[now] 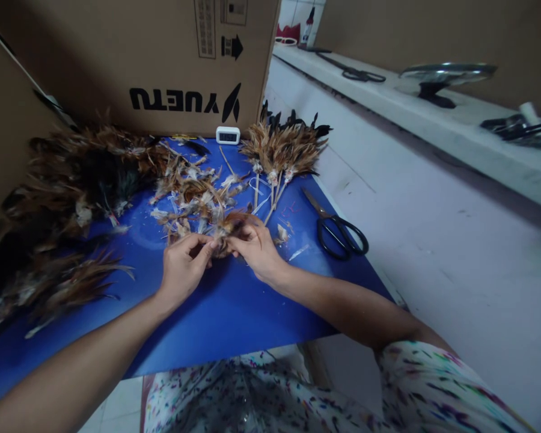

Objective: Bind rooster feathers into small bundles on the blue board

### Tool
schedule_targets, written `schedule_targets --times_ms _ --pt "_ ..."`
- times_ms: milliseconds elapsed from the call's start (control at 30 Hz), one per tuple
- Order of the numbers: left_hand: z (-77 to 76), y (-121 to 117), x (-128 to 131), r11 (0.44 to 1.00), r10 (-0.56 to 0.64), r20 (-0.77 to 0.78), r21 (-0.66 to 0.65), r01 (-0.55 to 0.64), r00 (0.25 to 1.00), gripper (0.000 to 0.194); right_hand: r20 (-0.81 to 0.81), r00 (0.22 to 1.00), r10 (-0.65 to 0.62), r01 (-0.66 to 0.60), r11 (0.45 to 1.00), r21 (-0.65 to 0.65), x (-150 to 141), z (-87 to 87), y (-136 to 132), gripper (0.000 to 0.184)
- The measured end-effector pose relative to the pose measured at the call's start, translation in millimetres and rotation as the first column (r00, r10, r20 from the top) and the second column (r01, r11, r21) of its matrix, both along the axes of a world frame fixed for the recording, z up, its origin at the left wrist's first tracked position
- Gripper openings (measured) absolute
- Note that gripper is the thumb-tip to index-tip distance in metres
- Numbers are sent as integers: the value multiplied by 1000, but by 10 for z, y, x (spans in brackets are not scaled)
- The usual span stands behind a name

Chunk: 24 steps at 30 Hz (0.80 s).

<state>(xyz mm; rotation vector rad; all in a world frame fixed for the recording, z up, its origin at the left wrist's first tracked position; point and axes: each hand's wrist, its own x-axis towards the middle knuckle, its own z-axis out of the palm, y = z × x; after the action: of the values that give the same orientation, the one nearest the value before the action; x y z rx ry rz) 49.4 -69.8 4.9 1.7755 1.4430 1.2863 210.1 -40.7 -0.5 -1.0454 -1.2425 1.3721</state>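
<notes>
My left hand (186, 260) and my right hand (256, 245) meet over the blue tabletop (234, 325), both closed in a pinch on one small bunch of brown feathers (229, 227). My fingertips hide the base of the bunch. Just beyond my hands lies a loose scatter of short brown and white feathers (193, 189). Behind my right hand, several feather bundles on thin sticks (286, 147) lean with their dark tips away from me. Black-handled scissors (336, 231) lie to the right of my right hand, blades pointing away.
A big pile of brown and black feathers (81, 174) covers the left side. A small white digital clock (228, 136) stands before a large cardboard box (171, 54). Along the right wall, a ledge (388, 99) holds another pair of scissors (363, 75) and a round stand mirror (446, 73).
</notes>
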Motion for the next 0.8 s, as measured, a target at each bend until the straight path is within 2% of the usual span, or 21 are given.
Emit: schedule_targets --times_ms 300,567,700,800 --pt "-8 10 0 1000 -7 -8 7 7 1000 21 87 996 1 -2 1000 23 26 110 -10 38" --pt "-35 3 -20 997 0 -75 77 6 997 19 -69 998 8 -8 1000 -2 -13 50 3 42" --pt "-5 10 -15 986 1 -138 163 21 990 17 -10 1000 5 -5 1000 6 -13 -10 28 44" --pt "15 9 -8 978 -2 -162 208 36 987 18 56 998 17 -20 998 64 6 -42 36 41"
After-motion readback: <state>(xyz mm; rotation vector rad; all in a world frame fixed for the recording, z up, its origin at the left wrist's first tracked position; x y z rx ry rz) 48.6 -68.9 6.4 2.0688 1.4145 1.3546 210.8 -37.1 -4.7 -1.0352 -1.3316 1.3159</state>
